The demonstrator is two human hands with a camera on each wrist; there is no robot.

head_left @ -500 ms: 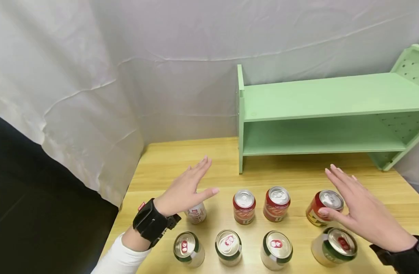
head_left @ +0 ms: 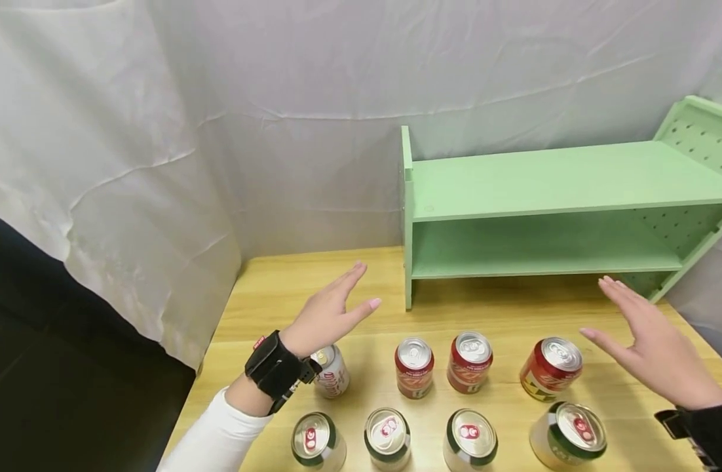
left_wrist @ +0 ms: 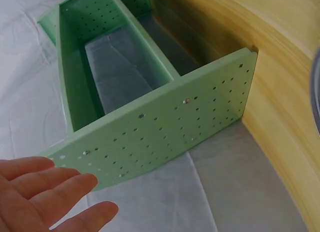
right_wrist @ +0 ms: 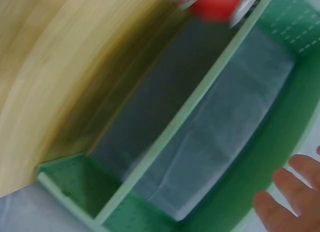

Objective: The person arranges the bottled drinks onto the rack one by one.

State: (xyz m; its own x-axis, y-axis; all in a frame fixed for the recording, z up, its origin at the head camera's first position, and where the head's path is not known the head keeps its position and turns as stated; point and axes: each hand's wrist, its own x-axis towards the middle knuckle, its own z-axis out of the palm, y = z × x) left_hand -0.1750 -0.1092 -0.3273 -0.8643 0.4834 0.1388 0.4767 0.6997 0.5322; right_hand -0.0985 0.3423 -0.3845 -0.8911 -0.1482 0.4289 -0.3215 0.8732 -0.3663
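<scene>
Front row: we are looking down on four green-banded cans (head_left: 388, 438) standing upright at the near table (head_left: 266, 288) edge.
Back row: four red cans (head_left: 470, 361) are standing just behind them.
Left hand (head_left: 331, 312): we are hovering it flat, fingers spread, empty, above the leftmost back can (head_left: 330, 371).
Right hand (head_left: 652, 347): it is hovering splayed and empty, right of the rightmost red can (head_left: 550, 369).
Shelf (head_left: 550, 210): it is sitting beyond, both tiers offering open room.

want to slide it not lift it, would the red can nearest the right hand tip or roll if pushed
The upright red aluminium drink can stands on its flat base, so a low push would probably slide it across the smooth wooden table. A high push could tip it; once sideways, its round body would likely roll.
</scene>
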